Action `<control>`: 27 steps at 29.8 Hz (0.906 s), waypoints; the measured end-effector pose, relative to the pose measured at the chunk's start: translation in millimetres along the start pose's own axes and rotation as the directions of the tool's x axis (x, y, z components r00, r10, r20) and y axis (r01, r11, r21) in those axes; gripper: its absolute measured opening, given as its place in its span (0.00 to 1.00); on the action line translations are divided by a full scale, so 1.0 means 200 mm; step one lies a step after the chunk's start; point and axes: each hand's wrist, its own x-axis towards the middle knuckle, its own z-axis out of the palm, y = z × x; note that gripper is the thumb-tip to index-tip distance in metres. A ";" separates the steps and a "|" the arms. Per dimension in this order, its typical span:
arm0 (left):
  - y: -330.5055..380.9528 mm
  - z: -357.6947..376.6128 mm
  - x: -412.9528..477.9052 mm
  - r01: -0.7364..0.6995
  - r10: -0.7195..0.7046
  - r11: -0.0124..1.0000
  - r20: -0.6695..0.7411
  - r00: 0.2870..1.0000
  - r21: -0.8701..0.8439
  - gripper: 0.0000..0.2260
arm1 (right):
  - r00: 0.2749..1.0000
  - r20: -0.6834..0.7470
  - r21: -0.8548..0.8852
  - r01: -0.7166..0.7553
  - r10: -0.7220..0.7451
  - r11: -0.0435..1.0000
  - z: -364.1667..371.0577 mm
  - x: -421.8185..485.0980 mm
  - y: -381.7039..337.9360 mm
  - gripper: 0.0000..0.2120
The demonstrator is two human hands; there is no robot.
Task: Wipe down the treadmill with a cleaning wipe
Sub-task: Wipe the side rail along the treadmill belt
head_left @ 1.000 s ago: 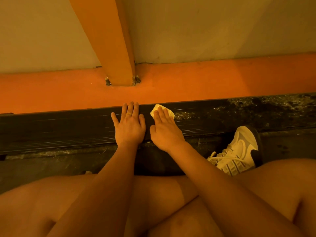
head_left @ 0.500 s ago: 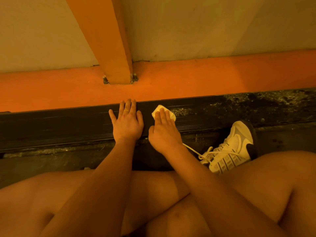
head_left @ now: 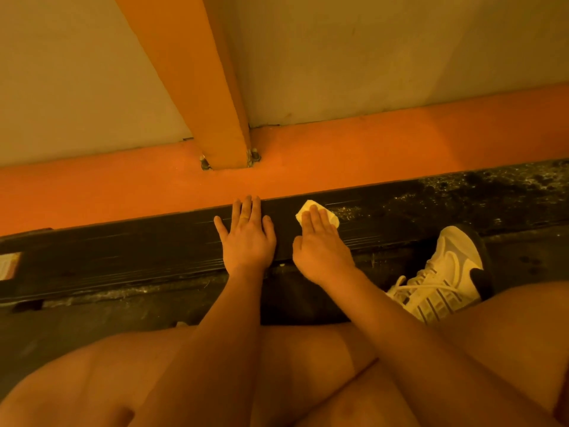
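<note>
The treadmill's black side rail (head_left: 138,251) runs across the view, with an orange frame beam (head_left: 369,149) behind it and an orange upright post (head_left: 203,87) bolted to that beam. My right hand (head_left: 320,241) lies flat with straight fingers on a small pale cleaning wipe (head_left: 308,209), pressing it onto the rail. The wipe's edges show past my fingertips. My left hand (head_left: 246,235) rests flat on the rail just left of it, fingers spread, a ring on one finger.
The rail to the right (head_left: 462,192) is speckled with grime. A white laced sneaker (head_left: 443,272) sits below the rail at right. My bare knees (head_left: 277,380) fill the foreground. A small label (head_left: 9,266) marks the rail's left end. A pale wall stands behind.
Both hands stay flat on the rail in nearly the same place. The wipe under my right hand has shifted very slightly; the camera view has moved a little.
</note>
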 end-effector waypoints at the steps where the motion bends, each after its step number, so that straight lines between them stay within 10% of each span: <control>1: 0.00 0.00 0.00 0.000 0.000 1.000 0.004 1.000 0.002 0.25 | 1.000 0.003 -0.005 0.002 -0.002 1.000 0.03 -0.04 0.00 0.31; 27: -0.01 -0.02 0.01 0.005 -0.005 1.000 0.019 1.000 0.013 0.25 | 0.988 0.156 -0.068 -0.009 0.019 0.998 -0.14 -0.08 0.09 0.30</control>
